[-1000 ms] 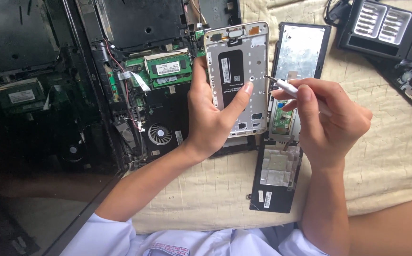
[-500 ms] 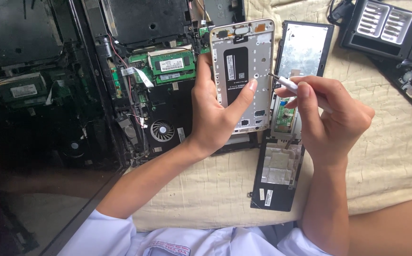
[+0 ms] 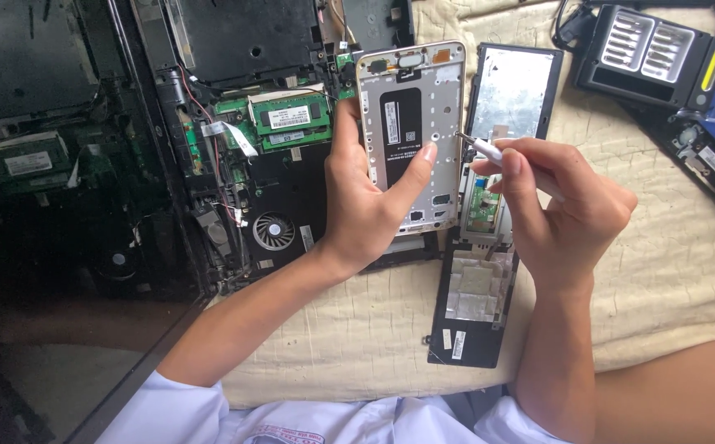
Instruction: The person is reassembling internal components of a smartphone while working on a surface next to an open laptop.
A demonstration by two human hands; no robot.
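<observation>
We brace the light, fragile phone frame [image 3: 411, 136] edgewise, left hand [image 3: 366, 205] clasping; right hand [image 3: 567, 210] pinches, probably, a screwdriver [image 3: 481, 148].

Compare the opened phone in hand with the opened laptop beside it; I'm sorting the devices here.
The phone is pale, slim and held up by the left hand; the laptop is black, far larger and lies flat. The laptop shows green boards and a fan; the phone shows a metal frame with a black label. Both have their covers off.
</observation>
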